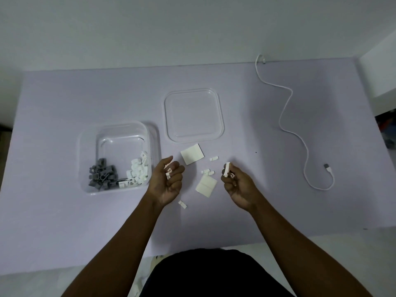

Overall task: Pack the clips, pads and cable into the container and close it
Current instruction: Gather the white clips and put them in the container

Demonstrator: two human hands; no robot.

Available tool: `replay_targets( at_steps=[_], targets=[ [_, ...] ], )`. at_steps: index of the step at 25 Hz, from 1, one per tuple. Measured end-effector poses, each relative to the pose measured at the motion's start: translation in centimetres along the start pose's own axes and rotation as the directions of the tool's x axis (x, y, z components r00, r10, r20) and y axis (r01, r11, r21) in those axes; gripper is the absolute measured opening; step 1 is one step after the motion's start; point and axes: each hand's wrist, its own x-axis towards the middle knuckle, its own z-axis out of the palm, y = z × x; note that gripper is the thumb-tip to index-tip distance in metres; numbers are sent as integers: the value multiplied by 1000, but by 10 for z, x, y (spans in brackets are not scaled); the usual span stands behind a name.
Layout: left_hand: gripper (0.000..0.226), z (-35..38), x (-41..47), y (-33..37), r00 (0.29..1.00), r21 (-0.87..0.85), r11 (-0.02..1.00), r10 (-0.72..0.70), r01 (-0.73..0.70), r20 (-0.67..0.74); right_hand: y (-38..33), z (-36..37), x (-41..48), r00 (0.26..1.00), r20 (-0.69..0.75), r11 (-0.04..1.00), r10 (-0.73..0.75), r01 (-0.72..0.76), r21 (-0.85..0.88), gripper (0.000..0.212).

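A clear plastic container (pixel 85 146) stands at the left, holding grey clips (pixel 101 175) and white clips (pixel 139 170). Its clear lid (pixel 194 116) lies flat beyond the middle. My left hand (pixel 168 183) is curled around a few white clips just right of the container. My right hand (pixel 237 185) pinches white clips between thumb and fingers. Between the hands lie two white pads (pixel 192 153) (pixel 206 186) and several loose white clips (pixel 213 158) (pixel 207 171) (pixel 182 204). A white cable (pixel 287 108) snakes along the right side of the table.
The lilac table (pixel 64 221) ends at a white wall behind and a near edge by my dark clothing (pixel 214 275). A white block (pixel 379 76) stands at the far right corner. Small white pieces lie on the floor below the near edge.
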Motion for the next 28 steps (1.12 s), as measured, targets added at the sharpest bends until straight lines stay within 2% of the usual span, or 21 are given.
replay_targets(
  at_steps=[3,8,11,13,16,18,19,21,22,23,24,26,28],
  targets=[
    [46,2,3,1,998,23,999,-40,40,39,2,-1,-12,986,151,987,74,-94,128,18],
    [46,4,2,3,997,144,987,-70,74,-31,5,-2,-6,961,255,993,110,-115,4,18],
    [46,-2,-5,3,996,151,986,-69,77,-60,3,-2,-1,946,285,988,152,-148,-35,20],
    [37,-6,-11,4,994,189,980,-35,56,-108,2,0,3,961,237,986,145,-119,-118,24],
    [22,-14,-20,2,966,375,926,67,34,-251,8,6,11,1000,8,941,19,-15,-337,23],
    [29,-18,-26,2,926,549,833,153,68,-346,12,5,19,984,-129,826,-126,32,-563,19],
    [36,-19,-29,2,903,652,750,199,109,-380,13,3,24,967,-139,723,-215,62,-688,18],
    [46,-17,-34,1,871,822,530,282,207,-401,14,1,34,931,-28,452,-365,150,-879,14],
    [50,-16,-35,1,858,862,443,315,245,-405,14,3,38,920,47,353,-388,196,-915,12],
    [53,-17,-35,0,845,880,393,343,268,-411,14,6,41,919,93,322,-382,227,-919,13],
    [55,-16,-36,0,833,881,377,356,286,-423,13,9,44,926,102,350,-364,238,-906,16],
    [53,-22,-38,2,830,870,396,345,293,-437,11,16,45,949,44,537,-311,213,-816,18],
    [39,-29,-42,4,846,886,373,345,275,-407,8,20,45,963,-5,666,-269,183,-723,15]
  ],
)
